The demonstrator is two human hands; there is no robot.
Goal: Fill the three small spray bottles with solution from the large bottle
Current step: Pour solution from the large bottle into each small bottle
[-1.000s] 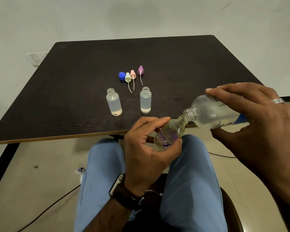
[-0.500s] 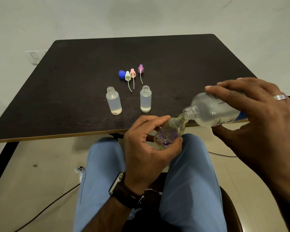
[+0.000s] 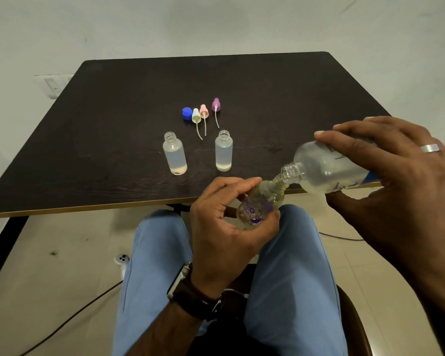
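My left hand [image 3: 226,227] grips a small clear bottle with a purple flower print [image 3: 260,206], tilted, in front of the table edge above my lap. My right hand [image 3: 401,181] holds the large frosted bottle [image 3: 326,168] tipped nearly flat, its open mouth touching the small bottle's neck. Two other small frosted bottles [image 3: 174,153] [image 3: 223,150] stand uncapped on the dark table [image 3: 113,140], each with a little liquid at the bottom. Behind them lie a blue cap [image 3: 187,113] and three spray tops: white [image 3: 196,116], pink [image 3: 204,112] and purple [image 3: 215,105].
My knees in blue trousers [image 3: 159,265] sit below the table's near edge. A cable [image 3: 70,319] runs over the tiled floor, and a white plug [image 3: 122,259] lies by my left leg. A wall socket [image 3: 53,86] is at the left behind the table.
Both hands and the two held bottles stay mouth to mouth, almost unmoved. The large bottle has lifted slightly at its base. The view has shifted a little.
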